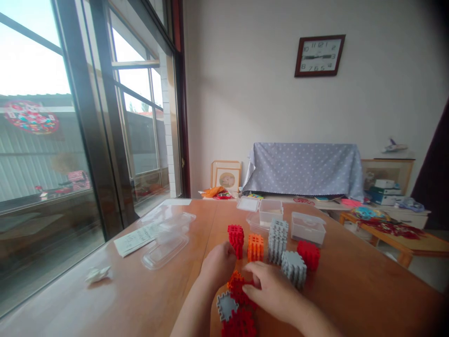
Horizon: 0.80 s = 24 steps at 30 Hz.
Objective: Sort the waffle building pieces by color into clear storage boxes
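Note:
My left hand (219, 263) is beside the standing red stack (235, 238), its fingers curled together; whatever they hold is hidden. Thumb and fingers of my right hand (266, 286) close round a red toothed piece (240, 291) low in the middle. Close to that piece are an orange piece (234, 279), a grey square piece (227, 306) and more red pieces (240, 324) at the bottom edge. Behind my hands stand an orange stack (256, 248) and a tall grey stack (278, 241). To the right are a shorter grey stack (293, 268) and another red stack (308, 255).
Clear plastic boxes (307, 229) (271, 211) stand behind the stacks. On the table's left lie clear lids (164, 252), a paper with writing (135, 239) and a crumpled wrapper (97, 275). A window (140, 117) borders the left side.

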Available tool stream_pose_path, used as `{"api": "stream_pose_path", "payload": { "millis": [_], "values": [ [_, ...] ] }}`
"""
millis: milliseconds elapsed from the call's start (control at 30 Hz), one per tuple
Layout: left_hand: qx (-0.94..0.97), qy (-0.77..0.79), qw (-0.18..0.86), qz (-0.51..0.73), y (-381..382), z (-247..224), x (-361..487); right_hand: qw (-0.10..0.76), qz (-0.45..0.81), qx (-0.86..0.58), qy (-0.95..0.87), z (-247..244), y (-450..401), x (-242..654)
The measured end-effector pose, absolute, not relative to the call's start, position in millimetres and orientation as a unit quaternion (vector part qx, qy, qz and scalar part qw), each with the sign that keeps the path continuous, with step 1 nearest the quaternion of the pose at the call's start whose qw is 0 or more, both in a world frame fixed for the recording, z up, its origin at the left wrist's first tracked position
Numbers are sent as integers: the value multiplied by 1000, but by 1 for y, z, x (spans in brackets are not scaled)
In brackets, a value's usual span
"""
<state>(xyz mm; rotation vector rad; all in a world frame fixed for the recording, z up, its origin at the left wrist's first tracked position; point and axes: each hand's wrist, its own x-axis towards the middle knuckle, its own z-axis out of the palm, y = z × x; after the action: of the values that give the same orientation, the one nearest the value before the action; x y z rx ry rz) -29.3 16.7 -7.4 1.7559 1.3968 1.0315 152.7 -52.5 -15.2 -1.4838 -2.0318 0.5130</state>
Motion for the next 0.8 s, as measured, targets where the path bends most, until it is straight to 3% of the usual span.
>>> {"api": "stream_pose_path", "payload": {
  "millis": [167,367,567,800],
  "values": [
    [701,548,299,344,13,-13,-33,208,165,-550,-792,-15,-63,148],
    [724,525,307,326,10,-17,-29,221,168,-539,-795,-23,-58,147],
    [719,507,309,361,16,-17,-28,360,190,-522,-749,-29,-45,152],
    [648,397,436,482,6,8,-15,556,430,-514,-492,-22,-35,159]
  ]
}}
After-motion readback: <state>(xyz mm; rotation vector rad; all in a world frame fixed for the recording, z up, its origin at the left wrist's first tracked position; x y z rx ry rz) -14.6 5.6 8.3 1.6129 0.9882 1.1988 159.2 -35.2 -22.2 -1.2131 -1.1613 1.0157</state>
